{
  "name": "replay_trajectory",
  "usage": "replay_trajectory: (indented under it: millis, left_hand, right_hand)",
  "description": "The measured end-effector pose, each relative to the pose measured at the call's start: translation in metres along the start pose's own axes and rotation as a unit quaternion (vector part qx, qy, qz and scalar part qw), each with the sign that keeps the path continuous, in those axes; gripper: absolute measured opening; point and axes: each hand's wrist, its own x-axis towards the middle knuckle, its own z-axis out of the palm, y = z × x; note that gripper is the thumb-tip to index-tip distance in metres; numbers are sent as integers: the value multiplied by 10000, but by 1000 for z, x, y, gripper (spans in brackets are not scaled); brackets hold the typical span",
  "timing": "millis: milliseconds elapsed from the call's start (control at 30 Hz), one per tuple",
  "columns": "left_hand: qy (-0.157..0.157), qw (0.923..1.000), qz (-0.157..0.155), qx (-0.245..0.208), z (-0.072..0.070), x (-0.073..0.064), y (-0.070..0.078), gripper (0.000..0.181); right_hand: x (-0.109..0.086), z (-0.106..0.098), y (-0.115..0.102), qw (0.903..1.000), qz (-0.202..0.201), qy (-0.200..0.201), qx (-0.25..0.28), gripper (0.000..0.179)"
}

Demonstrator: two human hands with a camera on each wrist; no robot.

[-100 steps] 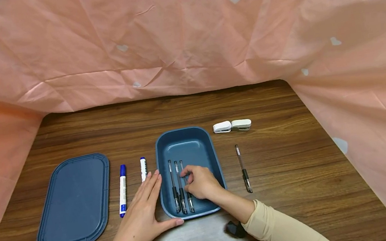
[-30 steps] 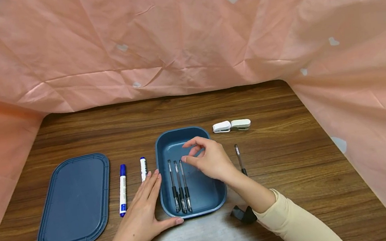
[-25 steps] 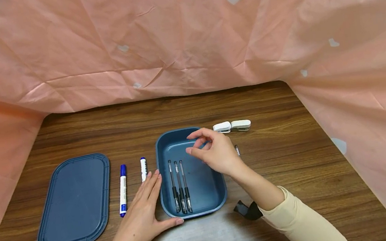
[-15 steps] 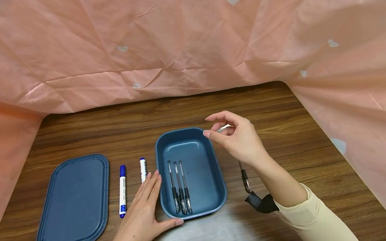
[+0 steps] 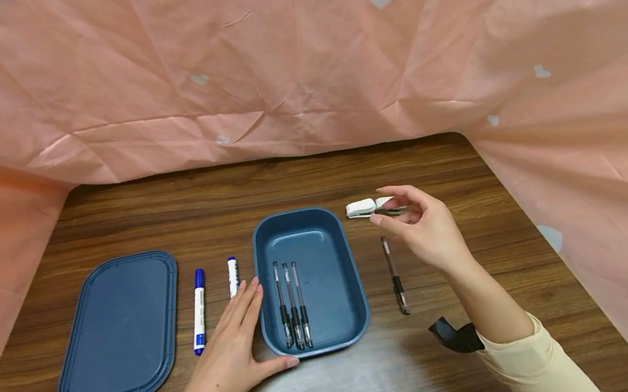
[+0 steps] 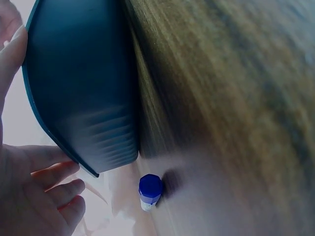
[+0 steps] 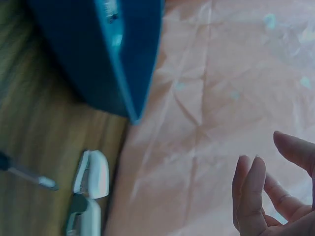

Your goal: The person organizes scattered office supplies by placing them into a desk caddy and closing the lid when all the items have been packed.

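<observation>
My left hand [image 5: 230, 356] lies with straight fingers along the left rim of a blue tray [image 5: 328, 286], thumb at its near edge. In the left wrist view fingertips touch the rim of that tray [image 6: 83, 88]. Three black gel pens [image 5: 294, 309] lie side by side in it. My right hand [image 5: 432, 230] is over the right one of two small white staplers, its thumb and fingers apart. The left stapler [image 5: 360, 208] shows whole; the right stapler [image 5: 390, 211] is partly hidden. The right wrist view shows nothing between the right hand's fingers [image 7: 251, 196].
Another gel pen [image 5: 396, 277] lies right of the tray. Left of it are two blue-capped markers, one whole marker [image 5: 199, 311] and one marker [image 5: 232, 272] partly behind the left hand. A flat blue lid [image 5: 119, 331] lies farther left. A pink curtain [image 5: 274, 63] encloses the table.
My right hand has let go of the third pen in the tray and moved up and right to the staplers. The left hand has stayed in place.
</observation>
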Motion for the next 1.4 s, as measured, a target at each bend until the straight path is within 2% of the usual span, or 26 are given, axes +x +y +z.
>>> replay_trajectory:
  millis: [200, 300, 467, 567, 800, 1100, 1400]
  left_hand:
    - [9, 10000, 19, -5, 1, 0, 0, 119]
    - [-3, 10000, 11, 10, 1, 0, 0, 119]
    - [0, 10000, 24, 39, 1, 0, -1, 119]
    - [12, 10000, 18, 38, 1, 0, -1, 119]
    - [32, 10000, 27, 20, 1, -1, -1, 119]
    - [24, 10000, -12, -17, 1, -1, 0, 118]
    - [6, 10000, 30, 45, 1, 0, -1, 119]
  right_hand:
    - [2, -2, 29, 9975, 176, -63, -688, 49]
    - [4, -2, 43, 9928, 171, -16, -1189, 49]
    - [4, -2, 65, 9858, 198, -49, -1666, 48]
    - [3, -2, 76, 9841, 272, -126, -1750, 48]
    - [1, 2, 96, 9854, 661, -334, -1533, 51]
    - [-4, 10, 110, 9799, 417, -430, -1902, 49]
    - [-6, 18, 116, 9717, 441, -403, -2285, 47]
